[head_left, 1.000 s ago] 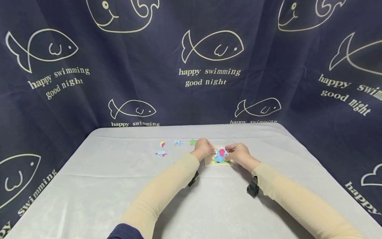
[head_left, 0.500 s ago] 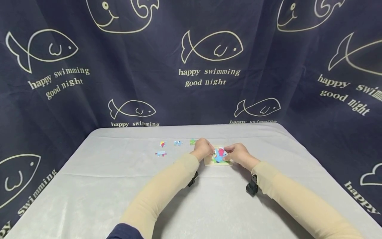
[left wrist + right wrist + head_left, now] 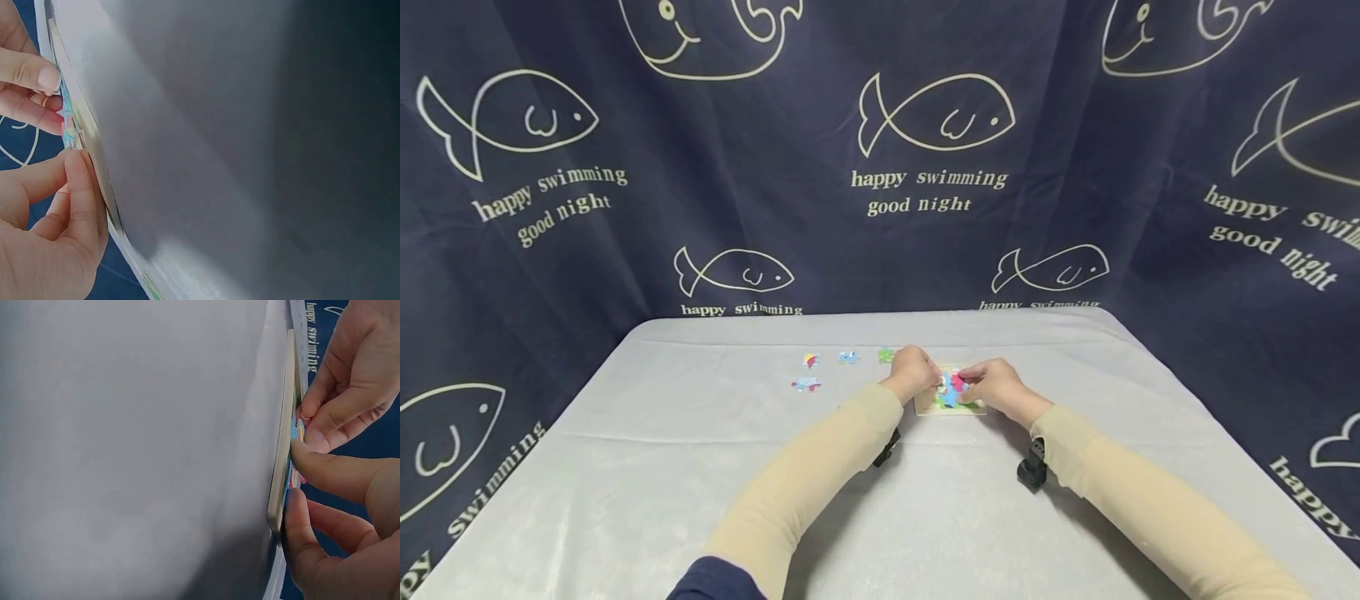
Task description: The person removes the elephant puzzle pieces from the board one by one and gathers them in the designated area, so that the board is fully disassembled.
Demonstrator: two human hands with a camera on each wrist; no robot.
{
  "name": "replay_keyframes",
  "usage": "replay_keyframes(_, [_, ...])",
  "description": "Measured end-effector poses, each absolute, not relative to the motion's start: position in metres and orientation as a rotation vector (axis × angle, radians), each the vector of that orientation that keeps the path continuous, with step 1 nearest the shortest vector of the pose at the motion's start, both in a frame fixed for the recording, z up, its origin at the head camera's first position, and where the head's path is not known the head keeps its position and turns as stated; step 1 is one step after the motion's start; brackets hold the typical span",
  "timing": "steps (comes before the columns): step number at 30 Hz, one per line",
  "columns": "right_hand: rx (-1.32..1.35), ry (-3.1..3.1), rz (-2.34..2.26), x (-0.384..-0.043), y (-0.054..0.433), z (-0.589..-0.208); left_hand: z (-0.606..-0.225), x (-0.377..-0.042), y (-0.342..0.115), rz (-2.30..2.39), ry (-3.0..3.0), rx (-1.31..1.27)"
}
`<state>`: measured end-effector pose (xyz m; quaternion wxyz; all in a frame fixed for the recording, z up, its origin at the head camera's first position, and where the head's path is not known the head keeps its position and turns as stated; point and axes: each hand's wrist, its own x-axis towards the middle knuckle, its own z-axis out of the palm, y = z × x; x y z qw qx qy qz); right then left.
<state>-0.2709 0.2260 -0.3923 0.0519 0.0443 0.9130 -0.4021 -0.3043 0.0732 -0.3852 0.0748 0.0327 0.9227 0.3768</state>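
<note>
A small wooden puzzle board (image 3: 927,408) lies flat on the table, partly covered with bright jigsaw pieces (image 3: 951,400). My left hand (image 3: 913,372) is at its left side, thumb and fingertips pinching a small puzzle piece with yellow and pink on it (image 3: 301,430). From the right, my right hand (image 3: 1002,387) reaches over the board. Its thumb and fingers (image 3: 297,503) grip a pink and blue puzzle piece (image 3: 293,477) from two sides, low over the board. In the left wrist view the fingertips of both hands are close together, hiding parts of the pieces.
Loose puzzle pieces lie left of the board: a yellow and red one (image 3: 810,360), a light blue one (image 3: 848,357), a green one (image 3: 886,355) and a blue and red one (image 3: 806,385). A dark fish-print curtain (image 3: 880,250) hangs behind the grey-white table (image 3: 700,467).
My right fingertips have edged slightly left over the board, bringing the red part of the picture a little nearer my left fingers. My left hand stays in place.
</note>
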Motion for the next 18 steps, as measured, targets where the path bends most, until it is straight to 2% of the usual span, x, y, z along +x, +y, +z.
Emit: replay_keyframes(18, [0.131, 2.794, -1.197, -0.27, 0.227, -0.394, -0.389, -0.321, 0.062, 1.521, 2.459, -0.033])
